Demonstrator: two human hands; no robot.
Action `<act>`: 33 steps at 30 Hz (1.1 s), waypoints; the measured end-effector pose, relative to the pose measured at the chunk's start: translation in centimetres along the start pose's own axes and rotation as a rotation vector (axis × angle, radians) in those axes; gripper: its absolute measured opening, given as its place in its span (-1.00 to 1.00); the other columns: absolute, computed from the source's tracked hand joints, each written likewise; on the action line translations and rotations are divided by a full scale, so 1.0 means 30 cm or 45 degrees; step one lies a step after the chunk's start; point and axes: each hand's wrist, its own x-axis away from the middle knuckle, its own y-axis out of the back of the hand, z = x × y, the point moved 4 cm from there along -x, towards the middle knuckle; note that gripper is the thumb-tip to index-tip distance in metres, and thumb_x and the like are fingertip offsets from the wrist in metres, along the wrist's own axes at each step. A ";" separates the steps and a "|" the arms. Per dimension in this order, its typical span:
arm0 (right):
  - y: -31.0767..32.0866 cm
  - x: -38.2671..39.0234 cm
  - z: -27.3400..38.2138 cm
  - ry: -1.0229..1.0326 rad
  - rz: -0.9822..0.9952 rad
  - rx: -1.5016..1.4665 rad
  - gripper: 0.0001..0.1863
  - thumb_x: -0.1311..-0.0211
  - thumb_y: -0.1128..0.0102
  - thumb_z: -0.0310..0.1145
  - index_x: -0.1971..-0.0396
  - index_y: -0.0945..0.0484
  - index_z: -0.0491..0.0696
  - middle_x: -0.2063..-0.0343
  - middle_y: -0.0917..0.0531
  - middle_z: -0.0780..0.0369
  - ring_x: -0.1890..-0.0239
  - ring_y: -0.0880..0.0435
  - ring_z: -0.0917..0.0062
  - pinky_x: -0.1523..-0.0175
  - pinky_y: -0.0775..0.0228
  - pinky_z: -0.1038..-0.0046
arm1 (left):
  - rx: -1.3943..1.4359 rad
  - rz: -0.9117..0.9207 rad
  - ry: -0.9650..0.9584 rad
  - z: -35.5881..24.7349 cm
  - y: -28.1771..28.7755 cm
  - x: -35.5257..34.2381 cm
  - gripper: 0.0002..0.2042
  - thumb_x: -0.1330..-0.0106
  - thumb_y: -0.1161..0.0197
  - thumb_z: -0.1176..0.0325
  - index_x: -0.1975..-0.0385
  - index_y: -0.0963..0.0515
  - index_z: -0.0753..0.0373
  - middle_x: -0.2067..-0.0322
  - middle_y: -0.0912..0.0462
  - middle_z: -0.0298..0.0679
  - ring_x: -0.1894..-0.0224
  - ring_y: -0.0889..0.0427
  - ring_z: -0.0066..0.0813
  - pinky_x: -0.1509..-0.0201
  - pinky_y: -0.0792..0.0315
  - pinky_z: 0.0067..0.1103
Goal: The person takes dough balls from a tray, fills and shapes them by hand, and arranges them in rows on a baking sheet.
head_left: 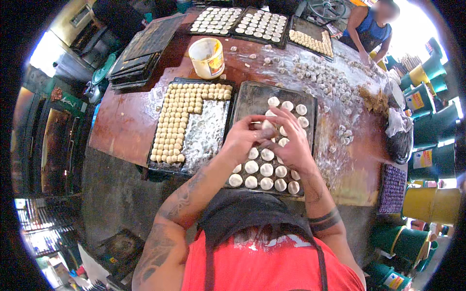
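Note:
My left hand (241, 138) and my right hand (294, 143) meet above a dark baking tray (250, 99) in front of me. Their fingers are bent and closed around a pale dough ball (267, 125), partly hidden and slightly blurred. Flattened white dough rounds (266, 169) sit in rows on this tray, some covered by my hands. Left of it, a second dark tray (230, 104) holds many small cream-coloured dough balls (175, 114) packed tightly along its left and far sides. White flour (206, 128) coats the rest of its bottom.
A white bucket (206, 59) stands behind the dough-ball tray. Stacked dark trays (141, 56) lie at the far left. Filled trays (259, 25) line the table's back. Floury lumps (325, 72) scatter rightward, where another person (367, 29) works. Green and yellow buckets (432, 162) crowd the right.

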 end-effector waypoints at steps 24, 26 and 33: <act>-0.534 -0.109 -0.147 -0.196 0.441 0.302 -0.55 -0.27 -0.17 -0.29 -0.15 -0.56 -0.09 -0.23 -0.52 0.05 -0.31 -0.40 0.13 -0.38 -0.23 0.17 | -0.848 -0.649 -0.308 0.176 0.607 0.055 -0.53 -0.34 -0.28 0.56 -0.26 -0.42 0.39 -0.28 -0.50 -0.04 -0.28 -0.51 -0.30 -0.27 -0.40 -0.46; -0.589 -0.035 -0.176 -0.060 0.431 0.172 -0.31 -0.34 -0.18 -0.17 -0.38 -0.31 -0.20 -0.47 -0.26 -0.01 -0.50 -0.18 0.04 -0.57 0.02 0.09 | -0.795 -0.693 -0.302 0.147 0.671 0.033 -0.61 -0.34 -0.28 0.53 -0.17 -0.49 0.35 -0.17 -0.59 -0.06 -0.19 -0.57 -0.32 -0.19 -0.45 -0.46; -0.380 -0.075 -0.391 -0.410 0.230 -0.187 -0.39 -0.16 -0.22 -0.42 -0.29 -0.47 -0.03 -0.19 -0.59 0.05 -0.25 -0.53 0.17 -0.38 -0.33 0.20 | -1.873 -0.823 -0.713 -0.021 0.854 -0.147 -0.85 -0.22 -0.29 0.46 0.23 -0.66 0.24 0.32 -0.74 -0.07 0.17 -0.70 -0.02 0.06 -0.56 -0.24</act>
